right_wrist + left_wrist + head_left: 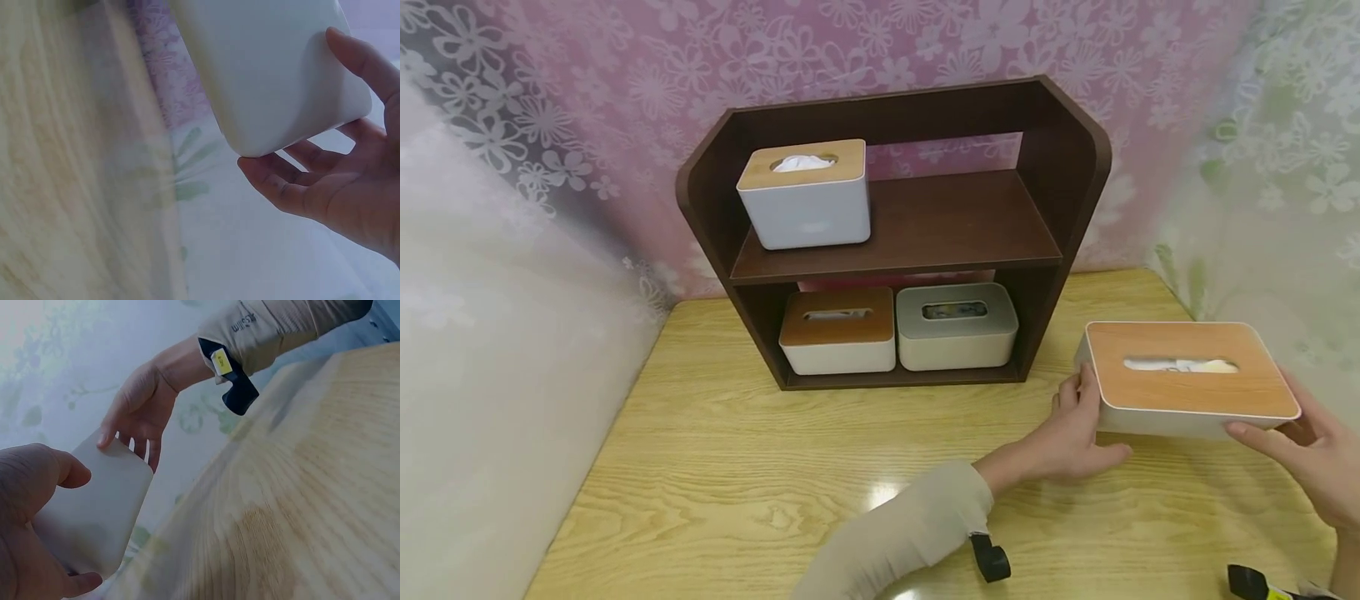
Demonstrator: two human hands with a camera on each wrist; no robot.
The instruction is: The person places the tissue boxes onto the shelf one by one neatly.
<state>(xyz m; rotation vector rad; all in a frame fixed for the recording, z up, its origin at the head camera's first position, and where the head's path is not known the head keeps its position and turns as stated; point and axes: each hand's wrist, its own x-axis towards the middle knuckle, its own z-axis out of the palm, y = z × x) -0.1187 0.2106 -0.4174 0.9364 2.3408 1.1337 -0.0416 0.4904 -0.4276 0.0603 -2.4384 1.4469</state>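
Observation:
A long white tissue box (1195, 367) with a light wood lid is held at the right of the table, a little above its top. White tissue shows in the lid's slot. My left hand (1075, 425) is at the box's left end, fingers against the side and thumb pointing out along the front. In the left wrist view, the left hand (31, 512) spans the near end of the white box (100, 500). My right hand (1315, 458) grips the right end, thumb on the front face and fingers behind, as the right wrist view shows (337, 169).
A dark brown two-tier shelf (917, 271) stands at the back. On its upper tier sits a white tissue box (808, 212) with a wood lid. Below are a brown-lidded box (842, 358) and a grey-lidded box (958, 350). Flowered curtains (625, 167) enclose the wooden table (715, 467).

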